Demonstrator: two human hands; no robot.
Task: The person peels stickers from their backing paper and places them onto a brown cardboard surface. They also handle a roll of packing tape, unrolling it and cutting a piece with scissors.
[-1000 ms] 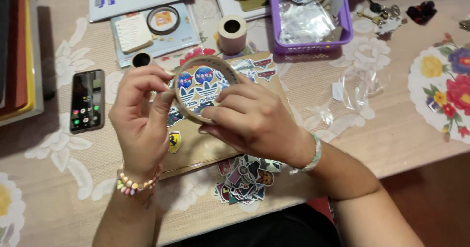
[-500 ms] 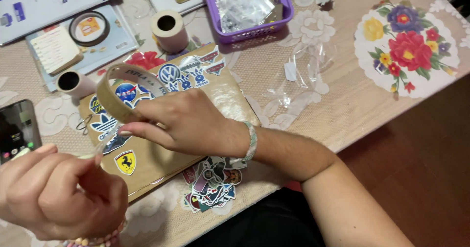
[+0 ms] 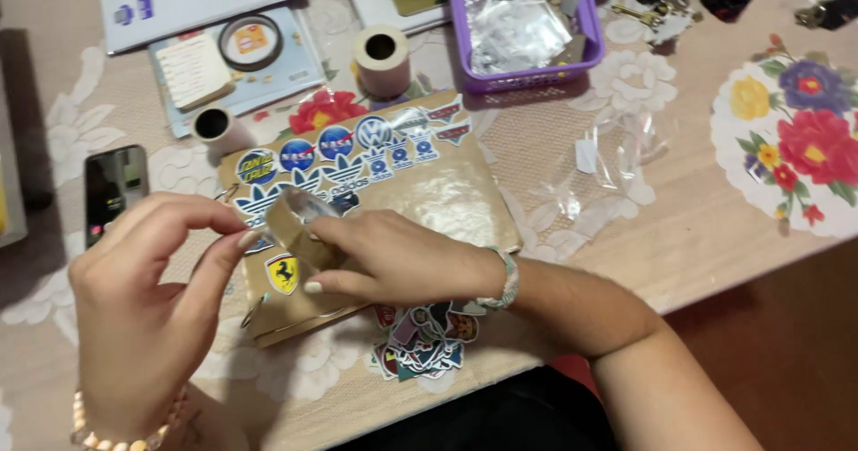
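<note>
Head view: both hands met over a brown notebook [image 3: 429,192] covered in stickers on the table [image 3: 715,236]. The left hand [image 3: 147,317] pinched one end of a strip of tape [image 3: 299,214] between thumb and forefinger, and the right hand [image 3: 393,259] gripped the other end. A tape roll [image 3: 382,58] stood at 12 o'clock, a phone [image 3: 112,187] at 9 o'clock, loose stickers [image 3: 420,339] at 6 o'clock.
</note>
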